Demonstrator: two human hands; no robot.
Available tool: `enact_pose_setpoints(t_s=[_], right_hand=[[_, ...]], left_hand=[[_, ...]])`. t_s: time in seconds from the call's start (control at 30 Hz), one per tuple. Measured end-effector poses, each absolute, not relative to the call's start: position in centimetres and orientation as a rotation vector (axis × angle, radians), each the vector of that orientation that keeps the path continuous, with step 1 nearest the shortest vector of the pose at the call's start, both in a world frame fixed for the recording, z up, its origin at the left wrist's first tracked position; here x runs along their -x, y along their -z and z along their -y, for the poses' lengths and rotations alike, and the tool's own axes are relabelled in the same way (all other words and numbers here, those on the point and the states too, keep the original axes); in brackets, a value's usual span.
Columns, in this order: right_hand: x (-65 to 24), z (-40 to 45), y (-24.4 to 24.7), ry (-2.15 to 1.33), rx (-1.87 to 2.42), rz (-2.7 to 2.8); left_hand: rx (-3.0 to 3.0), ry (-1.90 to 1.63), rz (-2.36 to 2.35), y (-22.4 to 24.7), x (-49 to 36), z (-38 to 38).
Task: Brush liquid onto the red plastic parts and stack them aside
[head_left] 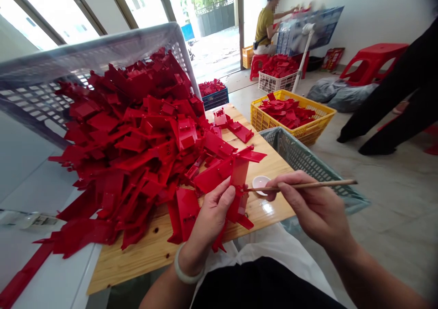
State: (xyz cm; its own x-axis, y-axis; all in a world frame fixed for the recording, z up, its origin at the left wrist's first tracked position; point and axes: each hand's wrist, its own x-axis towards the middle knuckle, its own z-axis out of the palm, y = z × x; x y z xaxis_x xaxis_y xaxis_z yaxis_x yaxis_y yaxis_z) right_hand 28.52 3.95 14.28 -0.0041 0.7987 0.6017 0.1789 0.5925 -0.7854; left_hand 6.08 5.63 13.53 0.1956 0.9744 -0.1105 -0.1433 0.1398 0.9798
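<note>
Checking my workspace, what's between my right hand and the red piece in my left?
In the head view, the thin stick crosses that gap, the white dish behind it.

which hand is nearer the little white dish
Right. The right hand, holding a thin wooden stick, is at the white dish's right edge in view. The left hand, gripping a red piece, is farther off, to the dish's left.

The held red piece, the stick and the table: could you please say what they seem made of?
Held red piece: probably glossy plastic, by its sheen and thin walls. Stick: perhaps wood, brown and dull. Table: wood, apparently varnished, showing grain, knots and shine.
</note>
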Motion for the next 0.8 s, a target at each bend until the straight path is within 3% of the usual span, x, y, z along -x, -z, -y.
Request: enact_pose_setpoints(t_s=[0.63, 0.8], right_hand=[[-30.0, -5.1, -11.9, -0.732, 0.819, 1.26], [-32.9, -4.9, -11.3, -0.629, 0.795, 0.804]], left_hand=[[-0.982, -1.045, -1.027, -14.7, -8.3, -6.7], [-0.726, -0.62, -0.953, -15.4, -11.8, -12.0]])
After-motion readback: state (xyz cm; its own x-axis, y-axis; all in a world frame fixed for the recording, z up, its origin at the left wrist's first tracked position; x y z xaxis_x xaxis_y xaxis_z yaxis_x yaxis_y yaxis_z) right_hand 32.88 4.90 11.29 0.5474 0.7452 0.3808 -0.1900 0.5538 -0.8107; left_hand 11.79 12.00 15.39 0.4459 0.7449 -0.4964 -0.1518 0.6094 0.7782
